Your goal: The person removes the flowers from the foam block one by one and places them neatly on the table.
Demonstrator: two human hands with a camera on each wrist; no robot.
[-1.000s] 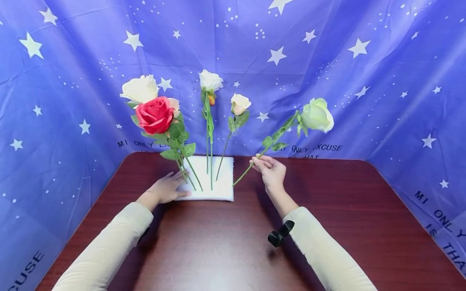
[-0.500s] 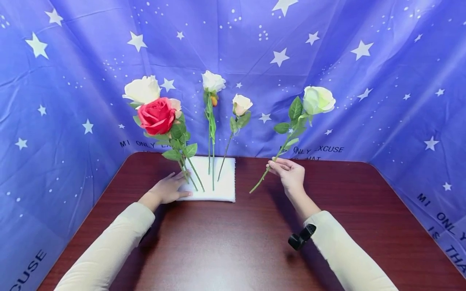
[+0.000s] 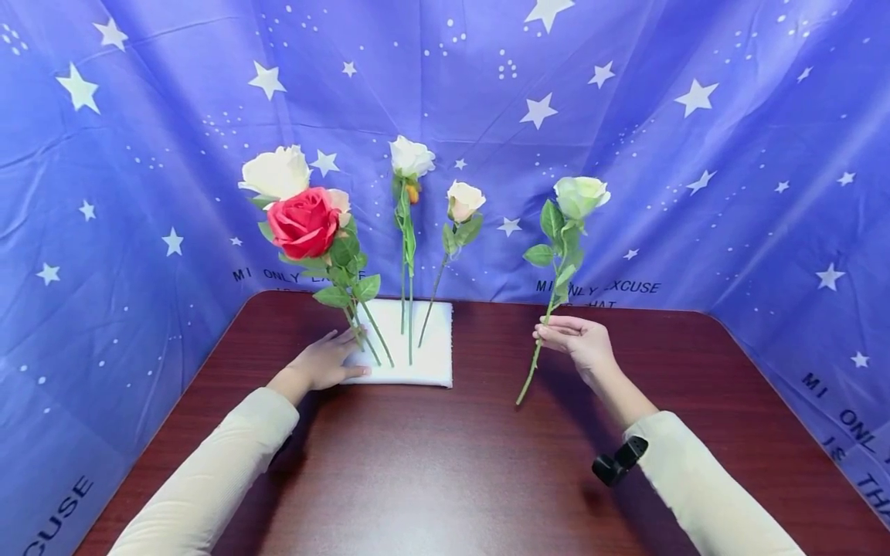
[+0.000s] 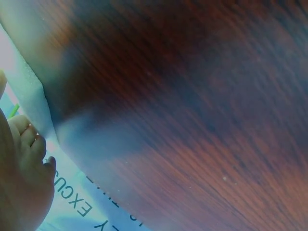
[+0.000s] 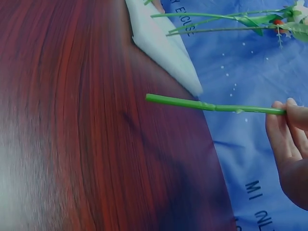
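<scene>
My right hand (image 3: 579,342) pinches the green stem (image 5: 214,107) of a pale green-white rose (image 3: 579,195) and holds it nearly upright, to the right of a white foam block (image 3: 433,351); the stem's lower end hangs just above the table. My left hand (image 3: 327,360) rests flat on the block's left edge, fingers straight. Several roses stand stuck in the block: a red rose (image 3: 304,222), a cream rose (image 3: 276,173), a tall white rose (image 3: 412,157) and a small cream bud (image 3: 463,200). In the left wrist view my fingers (image 4: 29,144) lie on the foam.
The dark wooden table (image 3: 445,463) stretches toward me. A blue star-printed cloth (image 3: 695,154) hangs behind it and along both sides. A small black camera (image 3: 617,462) sits on my right wrist.
My right hand has moved right and toward me with the pale rose, swinging it from a steep rightward lean to nearly upright. My left hand has stayed on the block.
</scene>
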